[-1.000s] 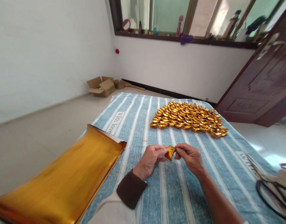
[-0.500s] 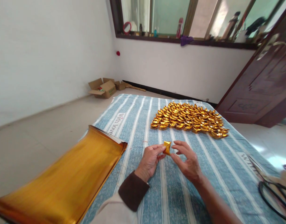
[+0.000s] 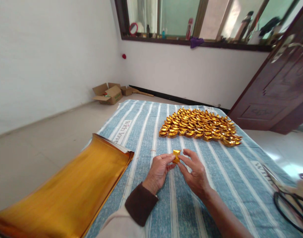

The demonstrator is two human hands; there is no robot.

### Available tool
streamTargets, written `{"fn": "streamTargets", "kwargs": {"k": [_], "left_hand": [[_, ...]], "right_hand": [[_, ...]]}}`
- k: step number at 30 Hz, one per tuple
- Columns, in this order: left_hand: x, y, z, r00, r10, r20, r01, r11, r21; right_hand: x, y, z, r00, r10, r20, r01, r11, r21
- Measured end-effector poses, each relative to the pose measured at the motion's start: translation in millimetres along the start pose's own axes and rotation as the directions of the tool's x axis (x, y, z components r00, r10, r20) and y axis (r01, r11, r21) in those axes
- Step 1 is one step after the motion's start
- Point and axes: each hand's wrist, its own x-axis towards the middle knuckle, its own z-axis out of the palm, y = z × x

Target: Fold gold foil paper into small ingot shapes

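One folded gold piece (image 3: 176,155): small, between left hand (image 3: 160,170) and right hand (image 3: 194,170).
Left grip: thumb and fingers pinching the piece's left side.
Right grip: fingers partly spread, tips at its right edge; from where I stand, cannot tell whether they clamp.
Striped surface (image 3: 163,198): cloth-covered, blue and white.
Boat-shaped gold pieces (image 3: 198,127): clustered beyond the hands.
Gold sheets (image 3: 74,181): stacked, left.
Scissors (image 3: 276,200): right, black-handled.

Cream left sleeve (image 3: 123,224), plain dark-brown cuff (image 3: 141,204).
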Motion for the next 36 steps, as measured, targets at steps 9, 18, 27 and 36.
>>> {"fn": "streamTargets", "kwargs": {"k": [9, 18, 27, 36], "left_hand": [[0.7, -1.1, -0.6, 1.000, -0.002, -0.001, 0.002, 1.000, -0.013], [1.5, -0.3, -0.7, 0.999, -0.007, 0.052, 0.007, 1.000, 0.002], [0.2, 0.0, -0.2, 0.999, -0.009, 0.050, 0.011, 0.999, -0.046], [8.8, 7.6, -7.2, 0.971, -0.232, -0.051, 0.213, 0.945, -0.249]], "right_hand": [[-0.9, -0.4, 0.0, 1.000, -0.003, 0.029, 0.003, 1.000, 0.024], [0.2, -1.8, 0.3, 0.999, -0.007, 0.039, 0.004, 0.998, 0.067], [-1.1, -0.7, 2.0, 1.000, -0.001, 0.031, -0.002, 0.995, 0.099], [3.5, 7.4, -6.0, 0.975, 0.222, 0.028, -0.222, 0.939, 0.262]]}}
